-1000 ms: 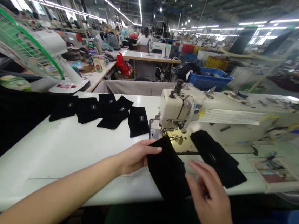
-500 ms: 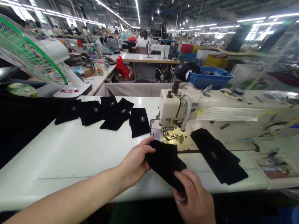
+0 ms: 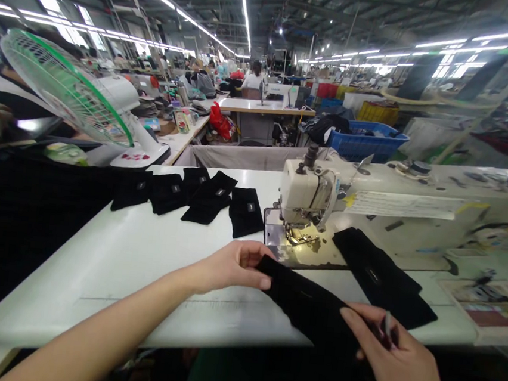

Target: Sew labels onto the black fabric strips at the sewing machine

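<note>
A black fabric piece [image 3: 308, 300] is stretched between my hands in front of the sewing machine [image 3: 307, 198], above the table's front edge. My left hand [image 3: 242, 266] pinches its left end between thumb and fingers. At the other end, my right hand [image 3: 394, 348] grips the cloth. A small pale, shiny item [image 3: 386, 330] shows at the right fingers; its kind is unclear. More black pieces with a small label [image 3: 374, 277] lie stacked right of the needle area. Several labelled black pieces [image 3: 246, 214] are spread along the table's far left side.
The white table [image 3: 148, 264] carries the machine, whose long arm reaches right. An open parts tray [image 3: 486, 302] sits at the right. Dark cloth [image 3: 31, 211] hangs over the left side. A green-rimmed fan [image 3: 70, 86] stands behind, and a blue basket [image 3: 366, 144] lies beyond the machine.
The fabric piece has been drawn out longer and tilted, its right end nearer to me. My right hand has moved right. The view has shifted slightly left.
</note>
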### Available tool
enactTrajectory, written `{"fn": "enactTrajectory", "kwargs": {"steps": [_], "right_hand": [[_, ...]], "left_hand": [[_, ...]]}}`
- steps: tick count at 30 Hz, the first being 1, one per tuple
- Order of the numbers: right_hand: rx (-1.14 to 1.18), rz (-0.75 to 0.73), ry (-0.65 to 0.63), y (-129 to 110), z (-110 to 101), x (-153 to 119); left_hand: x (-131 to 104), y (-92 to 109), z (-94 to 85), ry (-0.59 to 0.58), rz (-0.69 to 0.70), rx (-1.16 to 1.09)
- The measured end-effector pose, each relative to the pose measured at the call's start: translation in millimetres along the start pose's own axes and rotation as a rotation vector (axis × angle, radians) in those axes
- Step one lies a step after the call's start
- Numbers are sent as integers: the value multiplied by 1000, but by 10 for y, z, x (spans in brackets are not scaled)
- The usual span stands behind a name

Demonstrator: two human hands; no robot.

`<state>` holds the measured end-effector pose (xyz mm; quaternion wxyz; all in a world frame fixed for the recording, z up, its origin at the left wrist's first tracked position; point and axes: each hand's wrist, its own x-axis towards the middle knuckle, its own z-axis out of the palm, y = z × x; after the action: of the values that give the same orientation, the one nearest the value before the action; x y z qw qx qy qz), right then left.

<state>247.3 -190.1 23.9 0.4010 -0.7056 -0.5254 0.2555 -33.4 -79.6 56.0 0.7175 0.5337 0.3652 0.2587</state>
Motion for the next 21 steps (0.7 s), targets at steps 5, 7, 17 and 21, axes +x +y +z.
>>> {"fn": "enactTrajectory", "kwargs": {"steps": [5, 7, 17, 21], "right_hand": [[207, 58, -276, 30, 200, -89], [236, 39, -405, 51, 336, -183], [197, -290, -256, 179, 712, -353], [80, -660, -265, 289, 606, -244]], "left_hand": [[252, 86, -198, 183, 56, 145], [392, 93, -241, 182, 43, 366], [915, -281, -122, 367, 497, 1469], [895, -346, -127, 360, 523, 1477]]}}
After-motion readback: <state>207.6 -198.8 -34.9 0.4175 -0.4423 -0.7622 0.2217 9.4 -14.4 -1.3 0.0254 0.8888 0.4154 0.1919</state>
